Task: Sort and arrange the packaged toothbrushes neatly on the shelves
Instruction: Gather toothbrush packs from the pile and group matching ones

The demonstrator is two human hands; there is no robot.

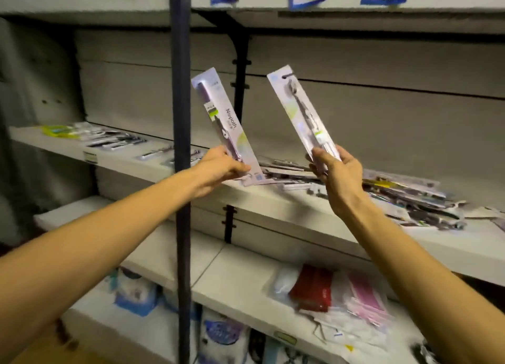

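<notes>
Head-worn wide-angle view, looking forward and slightly down at pale shelving from close range.

There is only this one view, so no second view shares any part of it. The camera sits at the person's head, and both bare forearms stretch away from the bottom corners toward the centre. It faces the long pale grey middle shelf somewhat from the left, so the shelf runs down toward the right. A dark vertical metal post stands close in front, left of centre. The upper shelf's underside fills the top edge, and a lower shelf lies beneath.
</notes>
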